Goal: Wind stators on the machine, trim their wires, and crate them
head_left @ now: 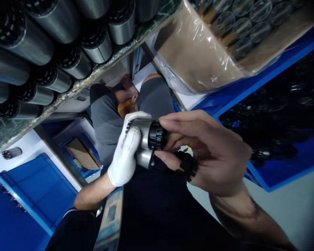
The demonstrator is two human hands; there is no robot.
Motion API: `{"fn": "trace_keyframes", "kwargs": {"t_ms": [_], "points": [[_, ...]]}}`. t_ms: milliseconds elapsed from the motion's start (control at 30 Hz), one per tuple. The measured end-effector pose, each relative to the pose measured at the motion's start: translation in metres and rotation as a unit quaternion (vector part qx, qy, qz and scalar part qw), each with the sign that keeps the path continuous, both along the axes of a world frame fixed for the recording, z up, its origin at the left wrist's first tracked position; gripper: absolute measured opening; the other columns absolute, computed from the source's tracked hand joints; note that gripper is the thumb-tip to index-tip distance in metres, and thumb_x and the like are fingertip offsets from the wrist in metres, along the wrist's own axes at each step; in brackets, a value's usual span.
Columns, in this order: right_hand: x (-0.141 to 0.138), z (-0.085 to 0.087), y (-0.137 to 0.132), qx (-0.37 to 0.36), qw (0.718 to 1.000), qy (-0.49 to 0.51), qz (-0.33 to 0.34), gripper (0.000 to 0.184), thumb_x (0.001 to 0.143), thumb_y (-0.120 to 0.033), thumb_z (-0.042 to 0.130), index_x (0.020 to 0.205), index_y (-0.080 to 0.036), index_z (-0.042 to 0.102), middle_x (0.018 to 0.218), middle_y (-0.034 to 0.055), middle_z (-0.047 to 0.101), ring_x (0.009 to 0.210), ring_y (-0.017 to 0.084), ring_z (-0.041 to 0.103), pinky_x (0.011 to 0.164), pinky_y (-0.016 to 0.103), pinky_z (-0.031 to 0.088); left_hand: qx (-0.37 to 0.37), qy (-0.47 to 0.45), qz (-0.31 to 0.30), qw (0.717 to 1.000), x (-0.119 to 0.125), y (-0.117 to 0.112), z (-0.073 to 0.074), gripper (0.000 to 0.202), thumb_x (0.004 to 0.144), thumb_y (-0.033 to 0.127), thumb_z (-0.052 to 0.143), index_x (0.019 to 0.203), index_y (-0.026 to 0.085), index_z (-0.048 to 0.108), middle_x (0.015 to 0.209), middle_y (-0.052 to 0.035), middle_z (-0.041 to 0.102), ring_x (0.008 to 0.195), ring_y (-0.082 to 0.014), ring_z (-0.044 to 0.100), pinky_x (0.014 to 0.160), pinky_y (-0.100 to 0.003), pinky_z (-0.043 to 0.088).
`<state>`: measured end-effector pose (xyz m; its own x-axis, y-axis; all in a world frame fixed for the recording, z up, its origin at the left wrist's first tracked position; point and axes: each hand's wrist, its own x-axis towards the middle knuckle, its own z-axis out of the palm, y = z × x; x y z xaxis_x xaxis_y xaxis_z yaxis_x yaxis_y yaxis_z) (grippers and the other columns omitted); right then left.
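Note:
My left hand [125, 150], in a white glove, is wrapped around two silver metal cylinders [142, 134] held side by side. My bare right hand [209, 150] pinches a black ribbed plastic cap [157, 135] at the end of the upper cylinder. A second black toothed cap [189, 165] sits in the same hand, under the fingers by the palm. Both hands are held over my lap, above grey shorts [107, 118].
A shelf at top left carries several rows of silver cylinders with black ends [68, 62]. A cardboard box lined with plastic [199, 52] stands at top centre. A blue crate of black parts [277, 115] is on the right, blue bins [28, 195] at lower left.

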<state>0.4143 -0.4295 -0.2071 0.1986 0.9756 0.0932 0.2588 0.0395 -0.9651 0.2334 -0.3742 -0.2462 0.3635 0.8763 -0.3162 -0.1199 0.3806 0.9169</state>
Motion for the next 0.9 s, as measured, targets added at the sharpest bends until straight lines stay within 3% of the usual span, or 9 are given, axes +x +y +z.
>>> {"fn": "trace_keyframes", "kwargs": {"t_ms": [100, 200, 300, 433, 533, 633, 733, 833, 900], "points": [[-0.004, -0.002, 0.0, 0.012, 1.0, -0.014, -0.013, 0.068, 0.09, -0.018, 0.096, 0.149, -0.05, 0.081, 0.133, 0.0025, 0.082, 0.072, 0.021, 0.078, 0.064, 0.04, 0.075, 0.002, -0.01, -0.023, 1.0, -0.005, 0.004, 0.002, 0.042, 0.118, 0.063, 0.055, 0.136, 0.031, 0.075, 0.134, -0.0033, 0.077, 0.133, -0.0271, 0.072, 0.124, -0.039, 0.054], [-0.009, -0.004, 0.001, 0.026, 0.997, -0.061, -0.024, 0.065, 0.091, -0.025, 0.098, 0.147, -0.053, 0.081, 0.129, 0.0029, 0.084, 0.092, 0.031, 0.082, 0.083, 0.05, 0.077, 0.016, -0.011, -0.049, 0.999, -0.011, 0.009, 0.006, 0.044, 0.116, 0.065, 0.058, 0.137, 0.031, 0.075, 0.133, -0.004, 0.076, 0.129, -0.029, 0.073, 0.12, -0.042, 0.056], [-0.014, -0.005, 0.002, 0.034, 0.994, -0.091, -0.039, 0.06, 0.092, -0.033, 0.098, 0.146, -0.055, 0.081, 0.127, 0.0037, 0.084, 0.105, 0.037, 0.082, 0.09, 0.057, 0.076, 0.015, 0.01, -0.081, 0.997, -0.014, 0.011, 0.007, 0.046, 0.113, 0.069, 0.06, 0.135, 0.031, 0.077, 0.133, -0.0059, 0.077, 0.127, -0.0316, 0.074, 0.117, -0.044, 0.059], [-0.008, -0.005, 0.001, 0.049, 0.989, -0.139, -0.021, 0.054, 0.098, -0.039, 0.094, 0.149, -0.051, 0.081, 0.13, 0.0056, 0.082, 0.106, 0.034, 0.081, 0.092, 0.055, 0.073, -0.002, -0.03, -0.073, 0.997, -0.01, 0.01, -0.002, 0.058, 0.101, 0.075, 0.075, 0.135, 0.029, 0.074, 0.137, -0.0094, 0.076, 0.132, -0.0349, 0.074, 0.118, -0.048, 0.06], [0.008, -0.003, 0.0, -0.002, 0.988, -0.153, -0.008, 0.043, 0.109, -0.035, 0.081, 0.15, -0.043, 0.081, 0.118, 0.0048, 0.083, 0.094, 0.026, 0.081, 0.083, 0.045, 0.069, -0.097, -0.092, -0.049, 0.99, -0.005, 0.012, -0.007, 0.069, 0.084, 0.073, 0.092, 0.131, 0.031, 0.063, 0.124, -0.0061, 0.08, 0.113, -0.032, 0.082, 0.093, -0.044, 0.069], [0.023, -0.004, 0.0, -0.046, 0.987, -0.152, 0.019, 0.036, 0.109, -0.023, 0.075, 0.138, -0.041, 0.085, 0.103, -0.0001, 0.084, 0.084, 0.021, 0.079, 0.073, 0.037, 0.065, -0.204, -0.123, -0.021, 0.971, -0.003, 0.018, -0.005, 0.066, 0.084, 0.059, 0.093, 0.129, 0.032, 0.053, 0.107, -0.0014, 0.081, 0.09, -0.0269, 0.084, 0.068, -0.035, 0.066], [0.025, -0.01, -0.004, -0.062, 0.991, -0.11, 0.038, 0.033, 0.102, -0.02, 0.082, 0.129, -0.037, 0.084, 0.107, -0.0018, 0.085, 0.087, 0.019, 0.082, 0.069, 0.032, 0.066, -0.213, -0.111, 0.02, 0.971, -0.002, 0.023, 0.001, 0.074, 0.083, 0.061, 0.095, 0.135, 0.032, 0.051, 0.112, -0.0046, 0.082, 0.094, -0.0296, 0.086, 0.056, -0.029, 0.058], [0.014, -0.015, -0.008, -0.052, 0.997, -0.049, -0.009, 0.033, 0.092, -0.015, 0.092, 0.116, -0.035, 0.083, 0.107, -0.004, 0.089, 0.089, 0.021, 0.088, 0.067, 0.03, 0.071, -0.189, -0.074, 0.043, 0.978, 0.001, 0.022, 0.006, 0.079, 0.088, 0.081, 0.085, 0.144, 0.031, 0.058, 0.125, -0.0103, 0.083, 0.115, -0.0374, 0.085, 0.063, -0.034, 0.064], [0.003, -0.016, -0.007, -0.017, 0.998, -0.038, -0.054, 0.031, 0.089, -0.007, 0.091, 0.105, -0.034, 0.086, 0.106, -0.0047, 0.091, 0.08, 0.021, 0.088, 0.056, 0.03, 0.068, -0.161, -0.048, 0.079, 0.983, 0.004, 0.019, 0.008, 0.072, 0.097, 0.085, 0.073, 0.142, 0.029, 0.066, 0.133, -0.0108, 0.082, 0.131, -0.04, 0.08, 0.087, -0.044, 0.071]]}}
